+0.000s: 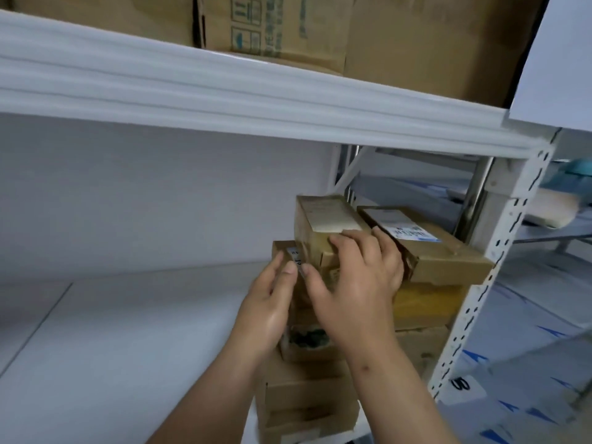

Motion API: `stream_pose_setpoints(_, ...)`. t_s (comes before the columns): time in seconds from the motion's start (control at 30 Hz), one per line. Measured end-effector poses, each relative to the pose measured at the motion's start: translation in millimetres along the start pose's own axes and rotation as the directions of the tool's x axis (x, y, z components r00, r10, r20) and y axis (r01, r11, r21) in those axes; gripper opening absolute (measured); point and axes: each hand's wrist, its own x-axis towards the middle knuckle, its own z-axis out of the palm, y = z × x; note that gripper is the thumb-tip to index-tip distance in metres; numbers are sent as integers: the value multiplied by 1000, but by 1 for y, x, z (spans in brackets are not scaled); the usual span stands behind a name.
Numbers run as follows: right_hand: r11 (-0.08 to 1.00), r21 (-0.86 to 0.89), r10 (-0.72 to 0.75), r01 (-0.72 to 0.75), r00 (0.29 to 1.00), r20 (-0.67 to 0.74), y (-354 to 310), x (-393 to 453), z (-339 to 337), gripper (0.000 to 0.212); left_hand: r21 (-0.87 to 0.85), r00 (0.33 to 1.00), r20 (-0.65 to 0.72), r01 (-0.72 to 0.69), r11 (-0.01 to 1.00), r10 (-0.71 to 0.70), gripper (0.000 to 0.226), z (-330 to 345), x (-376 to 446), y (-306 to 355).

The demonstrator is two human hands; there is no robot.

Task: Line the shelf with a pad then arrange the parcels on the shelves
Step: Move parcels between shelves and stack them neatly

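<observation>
A white pad (128,331) covers the middle shelf. At its right end stand stacks of brown cardboard parcels. My right hand (355,283) grips the near end of the top parcel (323,219), fingers curled over its edge. My left hand (269,302) rests with straight fingers against the left side of a smaller labelled parcel (285,251) just below. Another parcel (426,241) with a white and blue label lies to the right, on a yellow parcel (429,302). More parcels (307,389) sit lower in the stack, partly hidden by my arms.
Large cardboard boxes (288,27) fill the upper shelf, above its white front beam (224,100). A white perforated upright (499,267) bounds the shelf on the right. Behind it are more racks and a floor with blue arrows (544,347). The pad's left part is bare.
</observation>
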Motion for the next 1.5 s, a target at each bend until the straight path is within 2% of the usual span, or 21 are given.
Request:
stream_pose_setpoints(0.07, 995, 86, -54, 57, 998, -43, 4, 0, -3, 45, 26, 1000, 5, -1, 1000, 1, 45, 5, -2, 1)
stream_pose_setpoints(0.13, 978, 151, -128, 144, 986, -108, 3, -1, -4, 41, 17, 1000, -13, -5, 1000, 5, 25, 9, -6, 10)
stream_pose_setpoints(0.23, 935, 210, -241, 285, 947, -213, -3, -5, -3, 37, -16, 997, -36, -65, 998, 65, 33, 13, -12, 26)
stream_pose_setpoints(0.3, 911, 239, -279, 335, 930, -238, -7, -7, -5, 37, -109, 998, -33, -50, 993, 46, 41, 10, -14, 36)
stream_pose_setpoints(0.43, 877, 297, -299, 377, 914, -275, -11, -6, -13, 28, -327, 994, 30, 110, 938, -106, 59, 0, -8, 47)
stream_pose_setpoints(0.5, 869, 316, -302, 381, 914, -272, -13, -4, -15, 25, -455, 985, 73, 170, 874, -154, 59, 2, -7, 47)
stream_pose_setpoints(0.57, 864, 337, -298, 373, 920, -254, -14, -3, -18, 25, -532, 989, 65, 146, 834, -131, 51, 8, -8, 44)
stream_pose_setpoints(0.73, 878, 375, -266, 298, 954, -137, 12, 3, -41, 39, -499, 991, -94, 37, 866, -96, 41, 18, -10, 43)
stream_pose_setpoints(0.8, 950, 233, -199, 210, 977, -70, 29, 9, -54, 47, -452, 985, -147, 13, 892, -89, 40, 21, -11, 44)
stream_pose_setpoints(0.87, 997, 20, -77, 76, 989, 125, 46, 19, -68, 65, -444, 983, -148, 29, 896, -105, 40, 27, -13, 46)
stream_pose_setpoints(0.97, 971, -232, 144, -58, 916, 374, 67, 29, -82, 87, -454, 977, -144, 74, 888, -155, 43, 36, -14, 48)
stream_pose_setpoints(1.07, 950, -277, 249, -141, 877, 410, 84, 34, -90, 83, -455, 972, -145, 102, 885, -187, 43, 41, -15, 47)
stream_pose_setpoints(1.17, 971, -166, 218, -173, 925, 312, 95, 36, -94, 65, -461, 966, -153, 115, 880, -207, 43, 45, -18, 45)
stream_pose_setpoints(1.3, 977, 100, 170, -187, 973, 157, 100, 33, -96, 56, -458, 966, -157, 113, 881, -206, 45, 47, -21, 44)
stream_pose_setpoints(1.5, 880, 432, 167, -195, 981, 103, 86, 28, -99, 41, -441, 967, -157, 115, 890, -203, 47, 42, -30, 47)
